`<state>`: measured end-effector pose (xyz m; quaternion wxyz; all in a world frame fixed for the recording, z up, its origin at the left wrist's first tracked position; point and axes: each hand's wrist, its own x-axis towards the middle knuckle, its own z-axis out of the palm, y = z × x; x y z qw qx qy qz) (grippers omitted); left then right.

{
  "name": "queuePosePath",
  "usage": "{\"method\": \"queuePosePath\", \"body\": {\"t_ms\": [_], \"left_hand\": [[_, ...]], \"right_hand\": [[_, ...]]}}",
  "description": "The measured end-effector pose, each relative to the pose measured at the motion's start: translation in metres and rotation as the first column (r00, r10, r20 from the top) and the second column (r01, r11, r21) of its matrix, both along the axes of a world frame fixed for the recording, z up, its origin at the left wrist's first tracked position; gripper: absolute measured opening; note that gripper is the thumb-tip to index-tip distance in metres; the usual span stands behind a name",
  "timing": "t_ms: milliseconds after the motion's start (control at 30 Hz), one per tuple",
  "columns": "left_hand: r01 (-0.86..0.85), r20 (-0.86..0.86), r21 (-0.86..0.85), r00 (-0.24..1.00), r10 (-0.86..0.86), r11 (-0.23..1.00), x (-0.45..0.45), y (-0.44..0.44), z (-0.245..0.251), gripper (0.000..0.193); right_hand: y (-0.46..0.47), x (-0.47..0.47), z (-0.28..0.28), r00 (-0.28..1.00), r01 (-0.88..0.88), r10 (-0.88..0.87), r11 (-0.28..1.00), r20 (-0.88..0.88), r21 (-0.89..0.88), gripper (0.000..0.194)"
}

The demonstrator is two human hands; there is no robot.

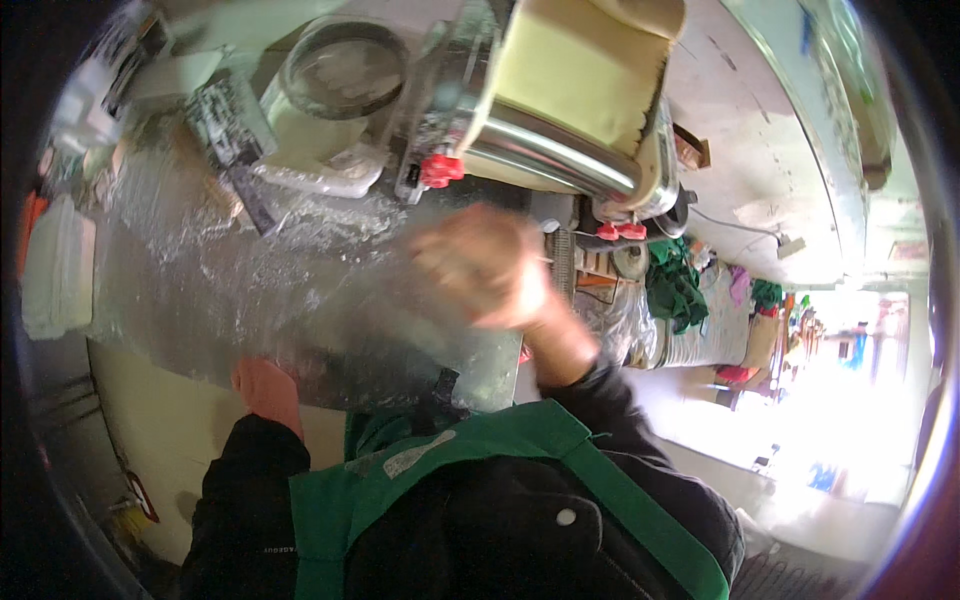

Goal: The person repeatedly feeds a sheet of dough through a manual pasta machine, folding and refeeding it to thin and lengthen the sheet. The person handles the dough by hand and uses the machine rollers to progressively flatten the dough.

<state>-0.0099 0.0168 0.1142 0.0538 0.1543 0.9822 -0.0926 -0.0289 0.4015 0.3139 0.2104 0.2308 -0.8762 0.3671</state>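
My right hand point(480, 266) is over the right part of a floured metal worktop point(322, 277), strongly blurred. Whether its fingers hold something cannot be made out. Down at the worktop's near edge is my left hand point(266, 386), its fingers mostly hidden from view. Beyond the right hand stands a dough roller machine point(555, 150) with red knobs, and a pale dough sheet point(581, 67) lies over its rollers. Left of it, a round sieve point(345, 71) rests on a white tub point(322, 161) dusted with flour. A flour-caked flat tool point(229, 127) with a dark handle leans beside the tub.
White lidded containers point(60, 270) stand at the far left of the worktop. A power cable point(739, 225) runs along the wall behind the machine. Green cloth point(675, 285) and plastic wrap point(626, 322) lie to the right. Bright light fills the opening point(847, 390) at far right.
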Motion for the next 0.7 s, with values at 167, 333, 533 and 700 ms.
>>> {"method": "queuePosePath", "body": {"t_ms": [167, 333, 533, 700], "left_hand": [[-0.093, 0.178, -0.138, 0.977, 0.117, 0.986, -0.008, 0.0, -0.02, 0.017], [-0.043, 0.322, -0.351, 0.933, 0.163, 0.935, -0.013, -0.015, -0.064, 0.017], [-0.12, 0.146, -0.45, 0.968, 0.206, 0.885, 0.007, -0.012, -0.073, 0.019], [-0.08, 0.128, -0.464, 0.979, 0.156, 0.882, 0.004, -0.018, -0.087, 0.018]], "right_hand": [[-0.056, 0.074, -0.08, 0.793, 0.132, -0.107, 0.991, 0.6, 0.002, 0.019], [-0.035, 0.115, -0.088, 0.789, 0.072, -0.062, 0.997, 0.612, 0.008, 0.021], [-0.032, 0.08, -0.036, 0.813, 0.147, -0.115, 0.989, 0.57, -0.011, 0.026], [0.005, 0.032, 0.035, 0.992, 0.123, -0.125, 0.991, 0.032, 0.048, 0.032]]}}
